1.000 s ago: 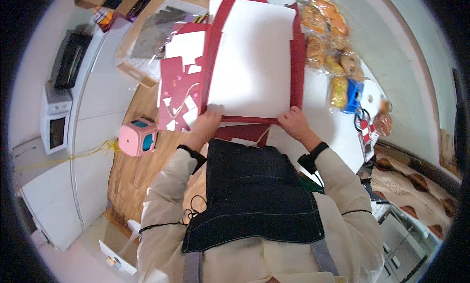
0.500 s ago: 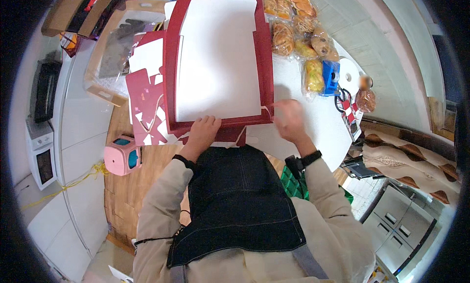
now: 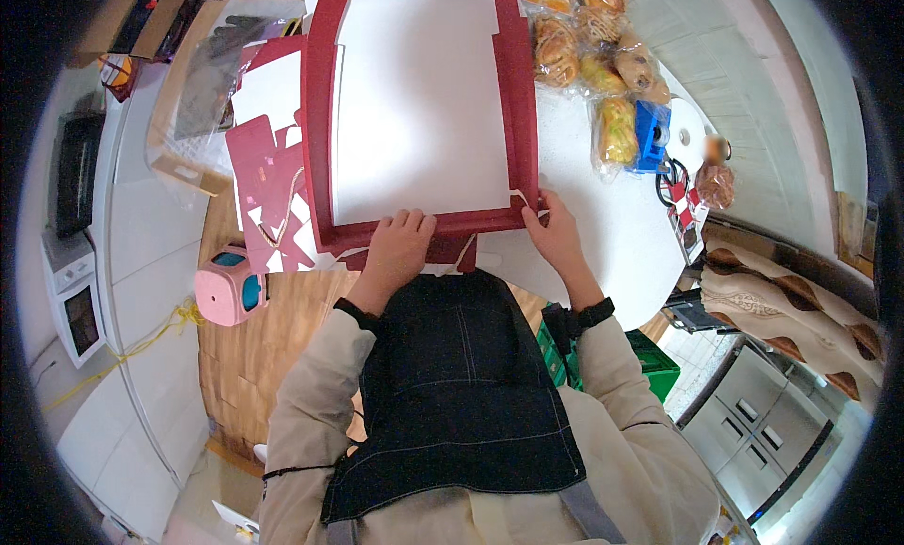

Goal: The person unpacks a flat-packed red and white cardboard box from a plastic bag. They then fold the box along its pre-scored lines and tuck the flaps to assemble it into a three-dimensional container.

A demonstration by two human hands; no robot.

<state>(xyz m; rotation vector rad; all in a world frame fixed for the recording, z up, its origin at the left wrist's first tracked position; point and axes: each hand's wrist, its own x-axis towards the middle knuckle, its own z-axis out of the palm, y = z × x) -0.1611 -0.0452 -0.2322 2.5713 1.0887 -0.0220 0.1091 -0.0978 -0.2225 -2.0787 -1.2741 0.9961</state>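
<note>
A dark red cardboard box (image 3: 322, 140) with a white inner bottom lies open in front of me at the near side of the white table. My left hand (image 3: 400, 246) grips the middle of its near wall, fingers curled over the top edge and thumb hidden. At the near right corner, my right hand (image 3: 557, 232) pinches the box wall between thumb and fingers. A thin white strip (image 3: 520, 198) shows at that corner beside the fingertips; I cannot tell whether it is cord or card. Below the near wall hangs a pale cord (image 3: 465, 249).
Flat red-and-white cardboard pieces (image 3: 268, 168) lie left of the box, beside a wooden crate (image 3: 188, 173). To the right are bagged breads (image 3: 617, 130), a blue tape dispenser (image 3: 650, 135) and a white roll (image 3: 686, 135). A pink stool (image 3: 218, 292) stands on the floor.
My right hand has come in from beside the box and closed on its near right corner. My left hand stays on the near wall. The whole view has shifted slightly.
</note>
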